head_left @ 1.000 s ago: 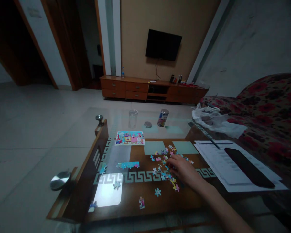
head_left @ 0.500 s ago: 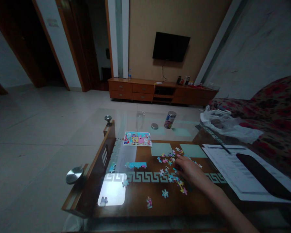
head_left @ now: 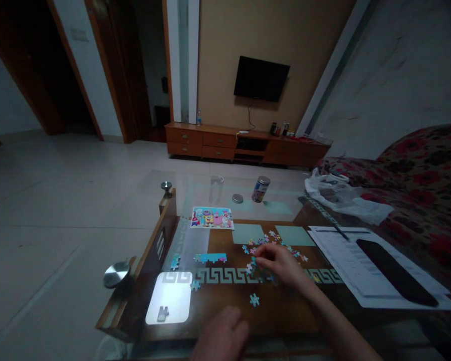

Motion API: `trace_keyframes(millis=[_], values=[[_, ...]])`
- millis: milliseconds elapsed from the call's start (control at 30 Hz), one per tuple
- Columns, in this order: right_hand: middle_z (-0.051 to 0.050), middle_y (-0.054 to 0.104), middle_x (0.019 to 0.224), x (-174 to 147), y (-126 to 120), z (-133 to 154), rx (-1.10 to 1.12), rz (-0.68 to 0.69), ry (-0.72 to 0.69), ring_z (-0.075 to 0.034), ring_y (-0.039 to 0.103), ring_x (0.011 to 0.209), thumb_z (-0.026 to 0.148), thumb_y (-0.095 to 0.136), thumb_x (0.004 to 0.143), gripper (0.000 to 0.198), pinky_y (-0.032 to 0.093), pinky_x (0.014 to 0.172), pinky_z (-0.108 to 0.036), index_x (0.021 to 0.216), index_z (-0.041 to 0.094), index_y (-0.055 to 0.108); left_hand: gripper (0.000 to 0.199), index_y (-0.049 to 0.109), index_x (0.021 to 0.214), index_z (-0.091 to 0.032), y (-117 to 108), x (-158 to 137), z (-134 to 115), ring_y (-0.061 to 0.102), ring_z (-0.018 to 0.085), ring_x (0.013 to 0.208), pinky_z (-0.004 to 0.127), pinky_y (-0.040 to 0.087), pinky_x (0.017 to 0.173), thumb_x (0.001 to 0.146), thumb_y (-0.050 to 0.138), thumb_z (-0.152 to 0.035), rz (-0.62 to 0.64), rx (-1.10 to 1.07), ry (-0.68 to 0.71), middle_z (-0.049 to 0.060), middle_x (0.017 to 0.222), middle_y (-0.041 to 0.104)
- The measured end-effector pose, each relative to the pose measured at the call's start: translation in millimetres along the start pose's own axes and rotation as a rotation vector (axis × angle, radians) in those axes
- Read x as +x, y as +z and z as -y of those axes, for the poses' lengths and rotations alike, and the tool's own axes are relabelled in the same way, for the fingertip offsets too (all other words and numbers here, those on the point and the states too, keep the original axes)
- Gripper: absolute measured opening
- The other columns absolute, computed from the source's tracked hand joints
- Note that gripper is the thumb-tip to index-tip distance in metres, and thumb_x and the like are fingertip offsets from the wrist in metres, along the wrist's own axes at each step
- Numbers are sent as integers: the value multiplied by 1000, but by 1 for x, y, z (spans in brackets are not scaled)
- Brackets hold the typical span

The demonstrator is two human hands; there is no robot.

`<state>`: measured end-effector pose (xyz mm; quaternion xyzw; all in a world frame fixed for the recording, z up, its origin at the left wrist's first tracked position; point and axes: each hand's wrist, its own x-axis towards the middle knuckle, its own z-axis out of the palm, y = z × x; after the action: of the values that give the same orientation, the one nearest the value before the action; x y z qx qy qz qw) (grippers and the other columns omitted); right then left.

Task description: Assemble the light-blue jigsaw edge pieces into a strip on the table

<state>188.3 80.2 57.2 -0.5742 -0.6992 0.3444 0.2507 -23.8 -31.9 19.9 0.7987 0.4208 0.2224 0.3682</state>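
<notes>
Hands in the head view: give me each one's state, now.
Left hand: curled, blurred; cannot tell whether it holds anything.
Right hand: curled at the loose jigsaw pieces; cannot tell whether its grip holds one.

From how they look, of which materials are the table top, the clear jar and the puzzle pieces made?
Table top: apparently smooth glass, since the floor shows through its far part.
Clear jar: see-through glass or plastic; the look leaves this open.
Puzzle pieces: probably printed cardboard, as they look flat and coloured; their finish is too small to tell.
</notes>
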Motion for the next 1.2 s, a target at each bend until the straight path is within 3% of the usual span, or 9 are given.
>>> trace_keyframes(millis=[67, 167, 267, 533, 700, 800, 1200], values=[[-1, 66, 73, 5, 16, 12, 107, 32, -28, -18, 62, 70, 21, 59, 74, 5, 47, 67, -29, 75, 20, 63, 20, 59, 92, -21, -21, 14, 8, 56, 20, 90, 33, 46, 79, 85, 43, -12, -140, -37, -53, 6, 97, 61], [0, 66, 71, 13, 41, 30, 209, 88, -43, -16, 61, 69, 20, 60, 73, 5, 46, 64, -28, 76, 19, 65, 16, 57, 89, -21, -50, 26, 15, 56, 20, 88, 33, 43, 78, 81, 45, -15, -386, -178, -122, 5, 94, 61], [1, 66, 70, 21, 65, 44, 292, 119, -65, -15, 60, 68, 17, 61, 72, 5, 45, 64, -26, 76, 19, 64, 11, 57, 86, -21, -72, 30, 22, 57, 20, 83, 31, 43, 73, 80, 48, -22, -474, -249, -192, 4, 87, 61], [2, 63, 66, 35, 105, 70, 341, 146, -102, -13, 57, 64, 9, 61, 70, 9, 42, 62, -24, 71, 17, 63, 10, 58, 76, -19, -95, 31, 46, 56, 17, 68, 27, 42, 63, 75, 49, -24, -486, -268, -261, -1, 68, 58], [1, 64, 69, 40, 117, 73, 345, 109, -101, -14, 58, 67, 11, 62, 72, 7, 44, 62, -24, 74, 17, 65, 14, 63, 80, -19, -106, 28, 54, 58, 18, 69, 29, 43, 64, 73, 51, -22, -491, -224, -302, 1, 69, 62], [1, 64, 69, 44, 118, 70, 306, 66, -102, -14, 58, 67, 9, 59, 73, 11, 44, 63, -25, 76, 17, 65, 12, 64, 75, -20, -113, 31, 57, 62, 20, 76, 31, 45, 71, 71, 53, -21, -502, -180, -324, 3, 76, 67], [-4, 68, 80, 49, 90, 58, 140, -54, -79, -17, 63, 76, 12, 54, 77, 11, 47, 71, -29, 80, 18, 63, 9, 62, 70, -21, -125, 37, 76, 61, 22, 78, 33, 42, 72, 70, 54, -17, -494, 50, -391, 4, 76, 68]])
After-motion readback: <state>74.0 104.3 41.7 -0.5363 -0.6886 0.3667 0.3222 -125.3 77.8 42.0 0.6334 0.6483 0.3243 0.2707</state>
